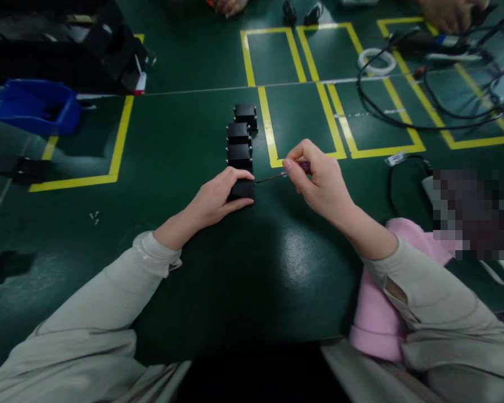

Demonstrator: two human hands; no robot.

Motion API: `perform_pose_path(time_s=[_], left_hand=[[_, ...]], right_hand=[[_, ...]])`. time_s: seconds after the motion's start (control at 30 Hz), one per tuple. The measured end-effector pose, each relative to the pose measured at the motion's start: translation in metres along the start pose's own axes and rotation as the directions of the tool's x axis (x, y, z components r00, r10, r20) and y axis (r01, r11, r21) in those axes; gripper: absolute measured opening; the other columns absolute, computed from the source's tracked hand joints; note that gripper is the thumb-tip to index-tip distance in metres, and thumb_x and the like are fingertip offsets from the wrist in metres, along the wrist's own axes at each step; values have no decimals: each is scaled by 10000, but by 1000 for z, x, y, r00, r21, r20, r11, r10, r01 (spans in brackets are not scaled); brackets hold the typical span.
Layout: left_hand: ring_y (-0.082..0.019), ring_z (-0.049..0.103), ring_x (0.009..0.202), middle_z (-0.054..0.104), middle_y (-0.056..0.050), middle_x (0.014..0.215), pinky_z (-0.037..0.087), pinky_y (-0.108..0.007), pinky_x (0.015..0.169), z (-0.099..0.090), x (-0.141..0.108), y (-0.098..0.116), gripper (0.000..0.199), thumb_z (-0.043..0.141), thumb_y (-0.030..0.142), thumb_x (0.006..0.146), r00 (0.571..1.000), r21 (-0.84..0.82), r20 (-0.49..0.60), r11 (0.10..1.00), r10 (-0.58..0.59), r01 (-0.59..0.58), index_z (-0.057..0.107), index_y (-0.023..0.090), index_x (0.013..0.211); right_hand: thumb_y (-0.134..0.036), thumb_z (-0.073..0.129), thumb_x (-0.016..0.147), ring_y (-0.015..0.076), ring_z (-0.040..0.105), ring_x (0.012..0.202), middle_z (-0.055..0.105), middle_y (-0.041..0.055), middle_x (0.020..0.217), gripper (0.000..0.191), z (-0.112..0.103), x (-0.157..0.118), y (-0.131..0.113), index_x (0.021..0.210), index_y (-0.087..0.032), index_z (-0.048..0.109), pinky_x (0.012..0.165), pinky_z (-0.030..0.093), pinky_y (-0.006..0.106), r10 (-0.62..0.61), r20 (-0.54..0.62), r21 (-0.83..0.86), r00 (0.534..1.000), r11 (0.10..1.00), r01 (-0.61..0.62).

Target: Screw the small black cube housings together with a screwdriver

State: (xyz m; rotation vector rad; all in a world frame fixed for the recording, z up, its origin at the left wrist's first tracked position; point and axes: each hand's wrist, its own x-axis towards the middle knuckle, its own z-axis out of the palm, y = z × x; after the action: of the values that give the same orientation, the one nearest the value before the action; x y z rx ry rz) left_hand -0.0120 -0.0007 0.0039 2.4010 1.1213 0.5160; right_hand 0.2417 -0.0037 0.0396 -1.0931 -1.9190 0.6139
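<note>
My left hand (212,196) grips a small black block (242,191) on the green table, thumb on the near side and fingers on the far side. In my right hand (315,176) is a screwdriver (273,178), pinched by its dark handle. Its thin shaft points left, and the tip meets the block's right side, where a small screw may sit. Just beyond the held block stand several similar black blocks (239,152) in a row, with small shiny screws at their sides.
Small loose screws (94,216) lie at the left. A blue bin (36,106) and black parts (109,47) stand at the back left. Yellow tape (266,126) marks the table. Black cable (386,120), a white tape roll (377,61) and pink cloth (378,322) lie right. Other people's hands (449,14) show across the table.
</note>
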Motion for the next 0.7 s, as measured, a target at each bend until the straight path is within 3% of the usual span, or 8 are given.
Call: perform_pose_path(time_s=[0.17,0.33,0.53,0.7], left_hand=[[-258,601,1185,589,-84,1286,486,-393,1008,0,1,1,434,625,400,956,999,4,21,999,-36,36,493,219,1328],[-254,604,1163,591,-86,1282,488,-383,987,-1,1,1,429,625,393,955,1000,2,13,1000,-24,24,495,214,1322],[-251,602,1171,590,-84,1288,481,-375,991,-1,0,1,428,630,391,959,1000,-1,12,1000,-13,13,494,212,1323],[-251,603,1173,590,-80,1288,483,-371,988,-1,0,0,434,639,387,956,1000,-2,8,1000,-16,16,491,221,1328]], right_hand=[[-271,471,972,102,525,569,526,-48,713,44,0,0,1,999,-246,496,581,407,286,0,-5,16,1000,1000,0],[-303,507,975,93,506,552,507,-53,663,135,-1,0,0,859,-238,485,570,374,281,-19,3,-18,1000,1000,19],[-283,469,982,108,533,583,521,-52,698,48,-1,0,-1,1000,-246,495,592,414,290,-3,14,25,1000,1000,3],[-356,490,1001,100,522,570,535,-48,666,173,0,0,0,875,-238,483,585,396,288,2,12,7,1000,1000,-3]])
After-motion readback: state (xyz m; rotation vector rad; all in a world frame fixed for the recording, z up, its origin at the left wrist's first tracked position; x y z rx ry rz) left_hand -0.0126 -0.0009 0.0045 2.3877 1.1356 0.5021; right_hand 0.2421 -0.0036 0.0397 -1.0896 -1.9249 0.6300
